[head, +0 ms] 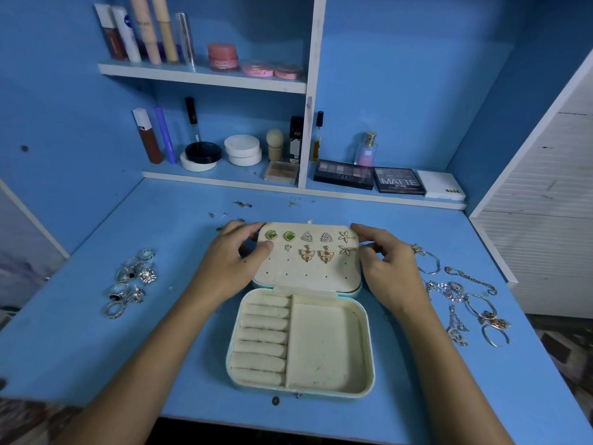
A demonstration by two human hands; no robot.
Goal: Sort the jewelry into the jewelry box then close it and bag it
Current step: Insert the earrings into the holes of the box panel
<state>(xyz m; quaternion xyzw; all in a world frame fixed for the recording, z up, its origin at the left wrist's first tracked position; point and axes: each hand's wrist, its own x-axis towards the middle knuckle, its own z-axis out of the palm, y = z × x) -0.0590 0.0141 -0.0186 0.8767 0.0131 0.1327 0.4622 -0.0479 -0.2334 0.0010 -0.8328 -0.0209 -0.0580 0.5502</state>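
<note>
A cream jewelry box (362, 348) with a pale blue shell lies open in the middle of the blue desk. Its lid (308, 274) is folded back flat, and several earrings (313, 245) are pinned into it. The ring rolls and the side tray of the base hold nothing. My left hand (231, 261) grips the lid's left edge, thumb on the panel. My right hand (388, 264) holds the lid's right edge with curled fingers. Several silver rings (131, 281) lie in a loose group at the left. Chains and bracelets (465, 300) are heaped at the right.
Small earring backs and studs (237, 210) are scattered on the desk behind the box. Shelves at the back carry cosmetics, jars and eyeshadow palettes (369, 178). A white slatted panel (545, 220) bounds the desk on the right. The desk's front edge runs just below the box.
</note>
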